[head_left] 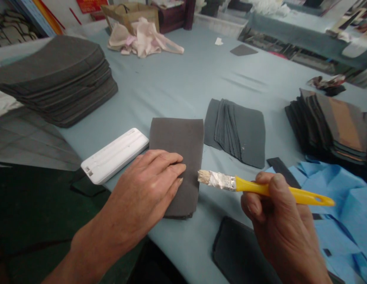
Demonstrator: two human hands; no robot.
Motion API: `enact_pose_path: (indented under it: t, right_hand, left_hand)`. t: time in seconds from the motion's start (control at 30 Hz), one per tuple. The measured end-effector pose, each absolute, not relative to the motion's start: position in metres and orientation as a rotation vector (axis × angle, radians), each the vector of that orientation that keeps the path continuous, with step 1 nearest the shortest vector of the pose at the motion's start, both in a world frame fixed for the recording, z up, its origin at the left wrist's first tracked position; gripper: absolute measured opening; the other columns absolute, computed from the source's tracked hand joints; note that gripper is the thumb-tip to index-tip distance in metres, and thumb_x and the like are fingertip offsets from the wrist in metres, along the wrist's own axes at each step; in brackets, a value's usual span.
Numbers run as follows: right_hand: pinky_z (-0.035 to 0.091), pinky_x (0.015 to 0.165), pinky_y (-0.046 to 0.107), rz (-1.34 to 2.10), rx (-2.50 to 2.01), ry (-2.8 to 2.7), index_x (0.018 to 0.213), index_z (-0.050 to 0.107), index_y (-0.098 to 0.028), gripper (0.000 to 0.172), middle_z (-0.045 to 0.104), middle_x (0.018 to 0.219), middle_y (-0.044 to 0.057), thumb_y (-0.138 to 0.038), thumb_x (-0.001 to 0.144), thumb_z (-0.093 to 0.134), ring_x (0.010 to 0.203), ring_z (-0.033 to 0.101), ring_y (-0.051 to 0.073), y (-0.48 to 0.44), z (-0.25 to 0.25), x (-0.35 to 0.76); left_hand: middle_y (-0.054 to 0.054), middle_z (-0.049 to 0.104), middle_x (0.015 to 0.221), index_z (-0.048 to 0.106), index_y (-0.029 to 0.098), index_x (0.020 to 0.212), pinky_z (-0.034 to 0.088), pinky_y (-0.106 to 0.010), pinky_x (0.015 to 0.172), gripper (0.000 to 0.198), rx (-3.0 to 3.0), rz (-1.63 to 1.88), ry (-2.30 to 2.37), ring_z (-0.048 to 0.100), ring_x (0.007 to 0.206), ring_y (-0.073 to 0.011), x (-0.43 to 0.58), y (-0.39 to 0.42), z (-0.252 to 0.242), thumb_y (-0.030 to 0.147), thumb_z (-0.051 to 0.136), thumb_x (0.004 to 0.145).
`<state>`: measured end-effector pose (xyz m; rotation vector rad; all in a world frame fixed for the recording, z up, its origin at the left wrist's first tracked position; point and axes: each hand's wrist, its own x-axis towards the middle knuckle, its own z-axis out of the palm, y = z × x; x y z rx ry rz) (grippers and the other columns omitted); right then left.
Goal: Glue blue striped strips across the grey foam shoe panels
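- L hand point(145, 183): flat on dark gray sheet point(183, 138), fingers pressed together, palm down, holding it to table, no pinch
- Sheet sits near front edge of table point(160, 79), w/ L hand covering its lower left part
- R hand point(275, 213): fingers curled, thumb on top, pinching yellow handle of paintbrush point(260, 188)
- Brush bristles point(203, 176) pale, foil-wrapped at base, pointing left, just beside sheet's right edge; no clear contact
- White plastic case point(114, 156) lies just left of sheet, tilted on table
- Fanned gray sheets point(236, 132) to right of sheet, near brush tip
- Big stack of dark sheets point(53, 79) far left; another stack point(328, 122) far right, some w/ tan faces
- Blue paper point(340, 197) under/behind R hand
- Black piece point(233, 252) below R hand
- Pink cloth point(145, 39) at far side of table, by cardboard box point(130, 14)
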<state>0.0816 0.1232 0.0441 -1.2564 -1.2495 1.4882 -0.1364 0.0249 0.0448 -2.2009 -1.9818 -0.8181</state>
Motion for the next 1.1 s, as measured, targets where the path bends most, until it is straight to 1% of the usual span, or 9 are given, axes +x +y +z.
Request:
enact_pose_path:
  t: [0.17,0.37,0.53,0.73,0.83,0.97,1.1]
  right_hand:
    - [0.029,0.043,0.022,1.491,-1.218,-1.236,0.092,0.065,-0.026,0.049,0.049,0.053,-0.007,-0.07,0.082,0.084,0.046,0.039,0.01,0.134,0.045,0.073]
    - [0.032,0.046,0.022,1.476,-1.137,-1.274,0.094,0.065,-0.024,0.048,0.052,0.056,-0.007,-0.071,0.089,0.077,0.049,0.041,0.009,0.149,0.038,0.062]
    - [0.033,0.047,0.022,1.447,-1.126,-1.314,0.093,0.066,-0.024,0.043,0.054,0.058,-0.006,-0.065,0.09,0.079,0.05,0.042,0.009,0.153,0.034,0.056]
    - [0.034,0.045,0.021,1.451,-1.138,-1.337,0.09,0.068,-0.023,0.046,0.056,0.057,-0.005,-0.067,0.086,0.082,0.048,0.045,0.01,0.15,0.031,0.054]
    - [0.036,0.045,0.022,1.45,-1.145,-1.342,0.088,0.068,-0.023,0.046,0.055,0.056,-0.005,-0.067,0.087,0.081,0.048,0.046,0.01,0.149,0.03,0.056]
    - [0.035,0.045,0.022,1.47,-1.154,-1.329,0.085,0.068,-0.022,0.05,0.052,0.054,-0.006,-0.07,0.087,0.079,0.047,0.044,0.009,0.148,0.029,0.059]
    - [0.034,0.045,0.021,1.498,-1.154,-1.346,0.084,0.069,-0.022,0.046,0.051,0.053,-0.006,-0.066,0.085,0.083,0.047,0.041,0.008,0.144,0.032,0.063]
  left_hand:
    - [-0.012,0.077,0.123,0.073,0.013,0.117,0.059,-0.052,0.097,0.024,-2.176,-0.819,-1.974,0.072,0.113,-0.0306,-0.137,0.025,0.042,0.009,0.053,0.103]
    - [-0.01,0.077,0.126,0.072,0.014,0.119,0.059,-0.051,0.098,0.034,-2.167,-0.836,-2.003,0.071,0.115,-0.03,-0.138,0.024,0.041,0.001,0.049,0.099]
    - [-0.009,0.077,0.126,0.072,0.015,0.12,0.057,-0.049,0.098,0.035,-2.173,-0.825,-2.005,0.071,0.115,-0.0286,-0.139,0.023,0.04,0.002,0.048,0.099]
    - [-0.008,0.077,0.128,0.071,0.016,0.122,0.056,-0.048,0.1,0.036,-2.169,-0.819,-2.038,0.069,0.118,-0.028,-0.138,0.024,0.04,0.004,0.045,0.099]
    - [-0.008,0.076,0.129,0.07,0.017,0.123,0.055,-0.048,0.099,0.036,-2.173,-0.81,-2.055,0.069,0.119,-0.0282,-0.138,0.023,0.039,0.005,0.045,0.101]
    - [-0.008,0.075,0.129,0.069,0.016,0.123,0.054,-0.048,0.098,0.035,-2.183,-0.822,-2.047,0.068,0.119,-0.0284,-0.139,0.022,0.039,0.005,0.045,0.101]
    - [-0.008,0.075,0.128,0.07,0.016,0.122,0.053,-0.048,0.1,0.034,-2.175,-0.819,-2.042,0.068,0.118,-0.0285,-0.139,0.022,0.039,0.006,0.045,0.101]
